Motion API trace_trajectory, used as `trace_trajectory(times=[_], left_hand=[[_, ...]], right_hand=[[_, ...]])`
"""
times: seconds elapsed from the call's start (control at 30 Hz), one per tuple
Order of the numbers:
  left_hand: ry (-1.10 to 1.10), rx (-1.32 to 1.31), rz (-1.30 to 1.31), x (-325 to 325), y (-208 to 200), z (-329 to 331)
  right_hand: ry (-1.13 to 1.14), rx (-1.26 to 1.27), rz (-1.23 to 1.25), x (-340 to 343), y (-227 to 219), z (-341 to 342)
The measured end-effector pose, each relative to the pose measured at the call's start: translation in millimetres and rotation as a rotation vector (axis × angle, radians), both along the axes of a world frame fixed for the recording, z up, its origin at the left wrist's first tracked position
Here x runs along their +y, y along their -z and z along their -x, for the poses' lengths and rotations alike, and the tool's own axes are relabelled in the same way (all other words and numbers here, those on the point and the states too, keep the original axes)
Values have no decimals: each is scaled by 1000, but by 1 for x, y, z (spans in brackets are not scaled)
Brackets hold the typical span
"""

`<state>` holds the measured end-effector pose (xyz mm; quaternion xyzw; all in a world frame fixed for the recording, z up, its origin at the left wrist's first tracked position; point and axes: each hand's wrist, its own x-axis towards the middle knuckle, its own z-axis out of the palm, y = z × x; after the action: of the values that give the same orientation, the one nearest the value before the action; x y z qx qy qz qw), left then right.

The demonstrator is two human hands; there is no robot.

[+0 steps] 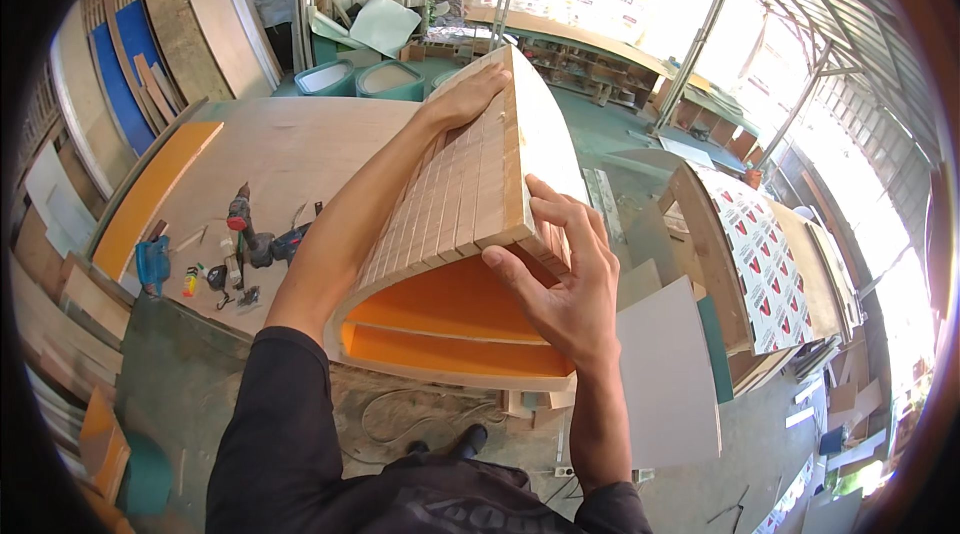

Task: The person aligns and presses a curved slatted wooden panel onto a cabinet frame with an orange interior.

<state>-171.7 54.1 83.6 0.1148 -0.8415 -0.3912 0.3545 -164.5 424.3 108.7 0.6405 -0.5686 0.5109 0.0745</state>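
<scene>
A bent wooden panel (445, 199) with rows of parallel saw cuts curves over a box-like wooden piece with an orange inside (455, 299). My left hand (468, 102) lies on the cut face near the panel's far upper edge, fingers extended over the wood. At the near corner, my right hand (578, 279) spans the panel's edge. Its thumb is on the near end and its fingers reach onto the pale right-hand side, so it grips the corner. The underside of the left palm is hidden.
To the left, a wooden worktop (330, 139) carries a red-and-black cordless drill (243, 219), a blue tool (153, 264), small hardware and an orange strip (150, 199). Boards lean along the left wall. A white sheet (670, 374) stands at the right, beside a wooden cabinet frame (715, 254). A cable lies on the floor.
</scene>
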Motion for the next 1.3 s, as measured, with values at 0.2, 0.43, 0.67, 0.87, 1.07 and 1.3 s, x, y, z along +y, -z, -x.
trace_trajectory(times=[0.2, 0.43, 0.67, 0.87, 1.07, 1.3], left_hand=[[-163, 51, -64, 55, -25, -23], [-112, 15, 84, 75, -30, -40], [-136, -16, 81, 74, -27, -42], [-104, -14, 46, 83, -32, -43], [-38, -31, 33, 76, -34, -42], [-96, -7, 92, 76, -31, -44]], right_hand=[[-17, -36, -36, 3, -1, -1], [-11, -24, 1, 0, -3, -5], [-24, -48, -8, 1, -3, -17], [-27, -41, -7, 4, 4, -13], [-64, -98, -10, 3, 8, -12], [-45, -38, 16, 1, 12, -9]])
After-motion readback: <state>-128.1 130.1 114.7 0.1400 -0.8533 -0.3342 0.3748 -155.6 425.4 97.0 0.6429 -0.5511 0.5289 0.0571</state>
